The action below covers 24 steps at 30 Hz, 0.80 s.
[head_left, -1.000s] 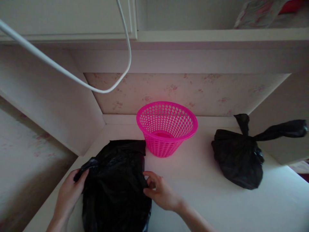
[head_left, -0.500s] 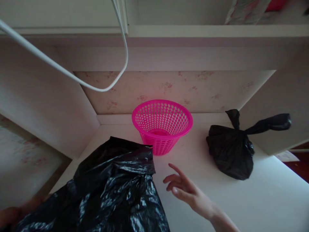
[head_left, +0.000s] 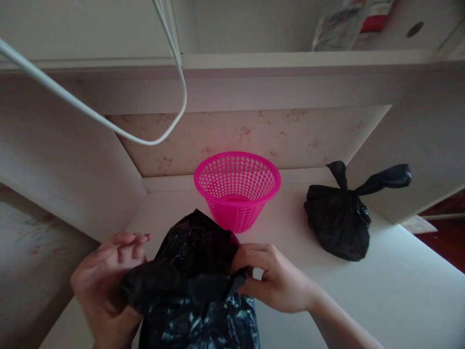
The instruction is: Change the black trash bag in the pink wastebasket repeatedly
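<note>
A shiny black garbage bag (head_left: 203, 320) hangs in front of me, its mouth spread apart and facing up. My right hand (head_left: 278, 278) pinches the right side of the rim between thumb and fingers. On the left side, my left hand (head_left: 109, 281) has the rim caught between its thumb and palm, while its fingers curl loosely above. Just behind the bag stands a bright pink perforated basket (head_left: 240, 213), upright, with nothing visible in it. The bag's lower part runs out of the picture.
A tied black bag (head_left: 337, 223) sits on the white surface (head_left: 290, 228) at the right. A white cable (head_left: 145, 141) loops down at upper left. Above the back wall runs a shelf (head_left: 290, 60), with plastic-wrapped things (head_left: 337, 26) on it.
My right hand has gone from stretched out and apart to pinching the bag's rim. My left hand has come up into view, and the bag's mouth is now spread open.
</note>
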Tool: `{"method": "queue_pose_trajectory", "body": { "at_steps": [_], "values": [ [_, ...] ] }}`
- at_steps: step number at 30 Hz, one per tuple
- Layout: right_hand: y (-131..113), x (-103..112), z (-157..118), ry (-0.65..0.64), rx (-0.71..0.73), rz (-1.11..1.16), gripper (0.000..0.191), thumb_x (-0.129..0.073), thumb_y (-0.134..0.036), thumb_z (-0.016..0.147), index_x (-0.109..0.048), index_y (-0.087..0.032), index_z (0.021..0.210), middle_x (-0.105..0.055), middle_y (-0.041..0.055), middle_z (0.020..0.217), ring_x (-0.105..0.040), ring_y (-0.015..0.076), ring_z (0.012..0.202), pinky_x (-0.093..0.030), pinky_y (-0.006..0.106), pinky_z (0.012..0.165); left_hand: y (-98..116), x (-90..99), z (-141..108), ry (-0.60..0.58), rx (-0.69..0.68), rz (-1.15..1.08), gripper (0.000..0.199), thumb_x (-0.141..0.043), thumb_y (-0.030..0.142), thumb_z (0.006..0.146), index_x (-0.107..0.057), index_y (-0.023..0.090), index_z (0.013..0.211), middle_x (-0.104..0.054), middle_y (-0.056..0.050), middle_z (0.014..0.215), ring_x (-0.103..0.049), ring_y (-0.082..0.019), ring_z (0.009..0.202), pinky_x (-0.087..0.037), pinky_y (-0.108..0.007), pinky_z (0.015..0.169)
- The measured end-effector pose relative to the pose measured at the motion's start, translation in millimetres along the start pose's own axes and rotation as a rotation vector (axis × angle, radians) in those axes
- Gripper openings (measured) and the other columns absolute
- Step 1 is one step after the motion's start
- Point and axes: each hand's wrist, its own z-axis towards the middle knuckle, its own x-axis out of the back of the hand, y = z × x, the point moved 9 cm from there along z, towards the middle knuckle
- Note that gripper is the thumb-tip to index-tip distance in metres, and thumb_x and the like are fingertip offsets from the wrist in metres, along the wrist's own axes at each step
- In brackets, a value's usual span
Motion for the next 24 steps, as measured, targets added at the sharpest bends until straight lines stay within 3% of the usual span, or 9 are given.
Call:
{"method": "queue_pose_trajectory", "body": {
  "at_steps": [3, 6, 9, 11, 14, 16, 18, 20, 24],
  "values": [
    [17, 29, -21, 0.235, -0.172, 0.14, 0.038, -0.061, -0.05, 0.099, -0.066, -0.018, 0.08, -0.062, 0.0018, 0.072, -0.059, 0.0137, 0.065, -0.048, 0.024, 0.058, -24, -6.3, -21, 0.169, 0.171, -0.242, 0.052, -0.068, 0.063, 0.083, -0.054, 0.031, 0.122, -0.061, -0.007, 0.133, -0.062, -0.031, 0.124, -0.05, -0.053, 0.112],
    [28, 55, -43, 0.397, -0.234, 0.26, 0.047, -0.06, -0.059, 0.098, -0.064, -0.017, 0.075, -0.059, 0.0015, 0.067, -0.058, 0.0146, 0.063, -0.049, 0.024, 0.057, -65, -19.7, -51, 0.102, 0.324, -0.131, 0.046, -0.063, 0.053, 0.091, -0.05, 0.029, 0.128, -0.056, -0.01, 0.145, -0.053, -0.032, 0.14, -0.044, -0.055, 0.119],
    [36, 75, -64, 0.505, -0.233, 0.266, 0.044, -0.068, -0.056, 0.093, -0.068, -0.017, 0.072, -0.06, 0.002, 0.066, -0.057, 0.0143, 0.063, -0.049, 0.023, 0.056, -108, -42.3, -79, -0.173, 0.588, 0.066, 0.059, -0.056, 0.062, 0.093, -0.05, 0.025, 0.139, -0.052, -0.016, 0.155, -0.049, -0.036, 0.145, -0.04, -0.059, 0.12],
    [45, 82, -78, 0.557, -0.261, 0.275, 0.038, -0.074, -0.054, 0.089, -0.074, -0.017, 0.077, -0.065, 0.0035, 0.07, -0.061, 0.0158, 0.066, -0.051, 0.024, 0.059, -122, -62.4, -97, -0.412, 0.734, 0.084, 0.068, -0.053, 0.065, 0.093, -0.05, 0.022, 0.145, -0.055, -0.017, 0.155, -0.051, -0.037, 0.144, -0.039, -0.06, 0.12],
    [61, 91, -102, 0.707, -0.359, 0.288, 0.037, -0.085, -0.052, 0.078, -0.079, -0.019, 0.093, -0.075, 0.0075, 0.088, -0.07, 0.0219, 0.08, -0.059, 0.029, 0.069, -116, -93.7, -113, -0.743, 0.747, 0.017, 0.067, -0.056, 0.066, 0.089, -0.066, 0.016, 0.132, -0.071, -0.017, 0.137, -0.064, -0.038, 0.13, -0.045, -0.055, 0.116],
    [71, 100, -119, 0.842, -0.425, 0.267, 0.045, -0.09, -0.052, 0.071, -0.079, -0.02, 0.101, -0.077, 0.0092, 0.095, -0.072, 0.0243, 0.085, -0.061, 0.031, 0.07, -109, -104.4, -113, -0.834, 0.681, 0.011, 0.062, -0.057, 0.067, 0.088, -0.076, 0.015, 0.113, -0.078, -0.017, 0.122, -0.071, -0.04, 0.116, -0.051, -0.054, 0.109],
    [79, 111, -133, 0.927, -0.465, 0.238, 0.051, -0.093, -0.052, 0.067, -0.079, -0.019, 0.104, -0.077, 0.0098, 0.093, -0.072, 0.0246, 0.079, -0.062, 0.032, 0.064, -106, -105.9, -108, -0.825, 0.639, 0.007, 0.061, -0.056, 0.068, 0.089, -0.078, 0.015, 0.108, -0.079, -0.016, 0.119, -0.072, -0.04, 0.112, -0.052, -0.054, 0.107],
    [83, 126, -143, 0.988, -0.475, 0.221, 0.054, -0.096, -0.05, 0.061, -0.079, -0.019, 0.101, -0.077, 0.009, 0.087, -0.072, 0.0234, 0.07, -0.062, 0.031, 0.055, -108, -101.7, -100, -0.779, 0.646, -0.035, 0.061, -0.056, 0.068, 0.09, -0.078, 0.017, 0.115, -0.077, -0.013, 0.127, -0.068, -0.039, 0.122, -0.046, -0.053, 0.114],
    [68, 166, -166, 1.254, -0.42, 0.233, 0.05, -0.101, -0.042, 0.05, -0.077, -0.022, 0.089, -0.075, 0.0015, 0.081, -0.069, 0.0154, 0.062, -0.061, 0.021, 0.051, -120, -83.2, -89, -0.659, 0.797, -0.147, 0.063, -0.064, 0.068, 0.087, -0.075, 0.021, 0.127, -0.071, -0.009, 0.139, -0.058, -0.037, 0.137, -0.032, -0.052, 0.125]
  ]
}}
